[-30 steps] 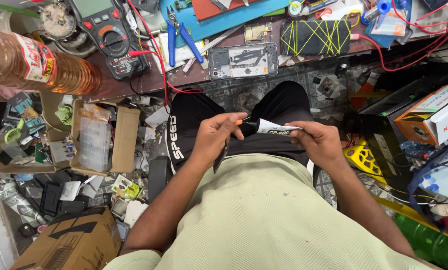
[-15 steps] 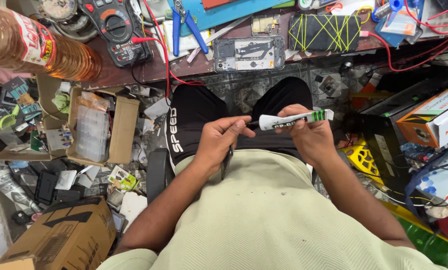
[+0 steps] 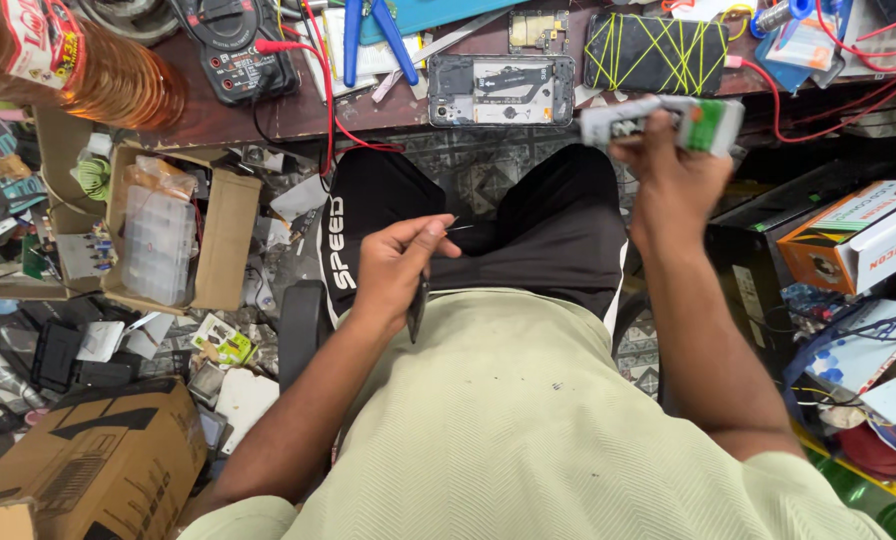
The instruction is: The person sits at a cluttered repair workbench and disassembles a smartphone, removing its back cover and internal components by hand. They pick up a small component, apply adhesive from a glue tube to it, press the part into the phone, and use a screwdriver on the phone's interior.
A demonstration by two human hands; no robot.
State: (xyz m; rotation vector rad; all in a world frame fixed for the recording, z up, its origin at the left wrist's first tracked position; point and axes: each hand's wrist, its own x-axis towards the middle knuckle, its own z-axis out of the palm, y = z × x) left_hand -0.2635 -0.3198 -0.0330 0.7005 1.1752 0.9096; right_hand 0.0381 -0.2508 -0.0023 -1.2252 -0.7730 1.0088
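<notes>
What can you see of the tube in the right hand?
The tube is a small squeeze tube, white and grey with a green band near its right end, plastic or soft foil by its look. It lies roughly level, lifted at the edge of the workbench, just below the phone wrapped in yellow bands. The right hand grips it from beneath, fingers over its middle. It is motion-blurred, so whether it is capped cannot be told. Nothing else touches it.

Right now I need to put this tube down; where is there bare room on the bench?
A bare strip of bench lies between the multimeter and the opened phone. Beyond it, pliers, wires and the strapped phone crowd it.
</notes>
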